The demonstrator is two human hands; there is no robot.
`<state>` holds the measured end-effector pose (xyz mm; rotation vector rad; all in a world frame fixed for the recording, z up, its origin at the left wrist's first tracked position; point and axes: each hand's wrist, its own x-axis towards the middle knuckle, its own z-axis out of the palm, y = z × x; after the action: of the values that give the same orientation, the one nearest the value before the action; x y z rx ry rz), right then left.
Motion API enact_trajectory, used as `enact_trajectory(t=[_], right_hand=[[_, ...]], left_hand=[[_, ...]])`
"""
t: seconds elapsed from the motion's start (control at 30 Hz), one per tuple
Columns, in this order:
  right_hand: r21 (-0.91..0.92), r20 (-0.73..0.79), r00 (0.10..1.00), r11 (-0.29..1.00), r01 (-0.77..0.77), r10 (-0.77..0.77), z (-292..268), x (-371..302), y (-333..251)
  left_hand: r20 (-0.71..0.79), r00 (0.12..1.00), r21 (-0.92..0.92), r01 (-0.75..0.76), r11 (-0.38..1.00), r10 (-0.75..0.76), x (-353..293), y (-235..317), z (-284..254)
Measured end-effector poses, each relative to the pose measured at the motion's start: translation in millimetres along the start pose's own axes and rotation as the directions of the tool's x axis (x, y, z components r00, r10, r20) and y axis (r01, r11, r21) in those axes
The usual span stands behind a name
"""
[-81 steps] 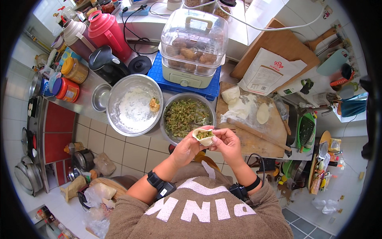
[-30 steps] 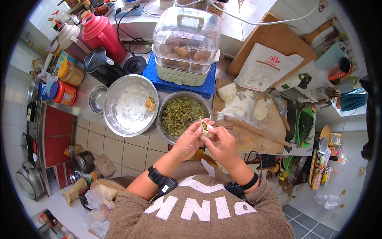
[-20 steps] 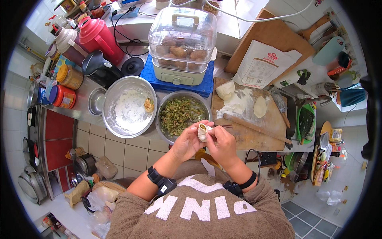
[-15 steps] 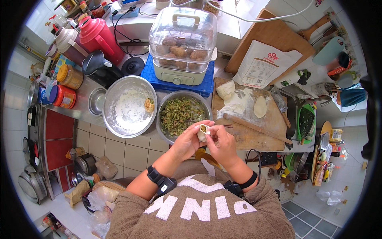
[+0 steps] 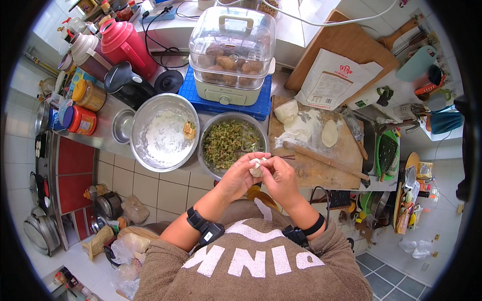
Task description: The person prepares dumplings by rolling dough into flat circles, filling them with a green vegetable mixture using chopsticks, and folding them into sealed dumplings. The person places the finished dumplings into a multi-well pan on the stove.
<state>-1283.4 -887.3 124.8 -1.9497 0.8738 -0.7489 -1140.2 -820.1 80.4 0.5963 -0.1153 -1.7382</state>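
Both hands pinch one pale dumpling between them, left hand cupping it and right hand closing its edge, just at 6 o'clock of the filling bowl, which looks well stocked. A rolled wrapper and dough lump wait on the board, so much folding seems left; a white flour bag with a red mark lies at 12 o'clock of it

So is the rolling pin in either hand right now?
No, the rolling pin lies on the wooden board, while the left hand and right hand pinch a dumpling.
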Motion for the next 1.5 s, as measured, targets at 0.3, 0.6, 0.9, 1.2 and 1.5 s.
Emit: enact_trajectory(t=[0.3, 0.6, 0.9, 1.2, 1.5], right_hand=[[-0.084, 0.021, 0.999, 0.996, -0.025, 0.026, -4.5, -1.9, -3.8], [-0.176, 0.024, 0.994, 0.978, 0.113, -0.111, -17.6, 1.4, 6.8], [-0.042, 0.064, 0.998, 0.999, -0.024, 0.027, -43.3, 2.3, 21.3], [0.063, 0.183, 0.982, 0.996, -0.063, 0.051, -55.2, 6.2, 36.7], [0.175, 0.320, 0.947, 0.983, -0.061, 0.002, -11.9, -3.9, 7.7]], left_hand=[[-0.012, 0.995, -0.133, -0.098, 0.986, 0.097, 8.0, -18.9, -2.8], [-0.065, 0.993, -0.101, -0.103, 0.990, 0.097, 14.9, -32.4, 10.1], [-0.117, 0.982, -0.122, -0.162, 0.979, 0.148, 25.6, -52.7, 27.1], [-0.168, 0.968, 0.030, -0.186, 0.982, 0.188, 24.3, -56.4, 33.3], [-0.221, 0.916, 0.094, -0.322, 0.942, 0.335, -32.1, -55.8, 5.4]])
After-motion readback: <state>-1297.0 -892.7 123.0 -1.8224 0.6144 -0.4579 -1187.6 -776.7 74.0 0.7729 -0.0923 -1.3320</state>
